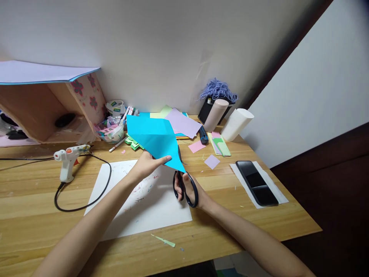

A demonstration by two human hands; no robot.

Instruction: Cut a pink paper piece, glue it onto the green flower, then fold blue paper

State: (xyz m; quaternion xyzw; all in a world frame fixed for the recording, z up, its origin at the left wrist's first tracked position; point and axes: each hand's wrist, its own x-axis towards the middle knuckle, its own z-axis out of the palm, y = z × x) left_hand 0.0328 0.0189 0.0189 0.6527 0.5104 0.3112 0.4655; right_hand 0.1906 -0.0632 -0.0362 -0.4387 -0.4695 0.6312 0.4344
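The scene is carried by a wooden tabletop (31,215). At its far left, space is taken up by a cardboard box (83,94), open at the front and decorated with flowers on its side. Part of the wood is covered by a large white sheet (161,211), marked with small coloured strokes (mostly reddish).

Above the far edge of that sheet, a bright blue sheet (155,134) is held raised and tilted, with a faint crease across it. Behind it, coloured papers (184,123) are piled near the wall. To the right, a white roll (238,125) is seen leaning, and a black phone (256,182) is laid on a white tissue (279,194). At the left, a white glue gun (67,163) is stood upright.

The blue sheet is pinched by the left hand (148,163), its thumb pressed on top; the fingers beneath are hidden. Black scissors (196,192) are gripped by the right hand (190,188), with its thumb and fingers passed through the handle loops. The blades are set at the sheet's pointed lower corner and partly covered by it, so how widely they are spread cannot be told.

Smaller still, a lilac square (212,161) and a pale green sliver (164,240) are scattered on the wood.
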